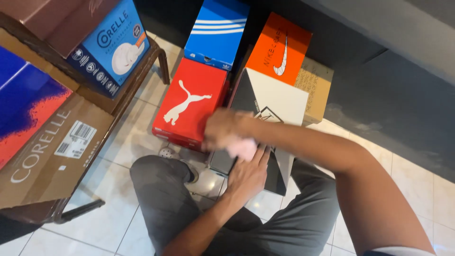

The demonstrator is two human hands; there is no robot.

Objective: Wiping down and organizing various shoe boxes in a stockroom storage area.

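Note:
A black and white shoe box [279, 97] stands on the tiled floor between my knees. My right hand [222, 129], blurred by motion, is over the box's near left corner and closed around a pale pink cloth [242, 149]. My left hand [247, 176] lies flat against the box's near end, just under the cloth, with its fingers stretched out and pointing away from me. I cannot see the part of the box beneath my hands.
Left of the box lies a red shoe box [192, 102], with a blue striped box [217, 31] behind it. An orange box [279, 47] and a tan box [316, 90] lie at the back right. A rack [137, 78] at left holds cartons. A dark wall runs along the right.

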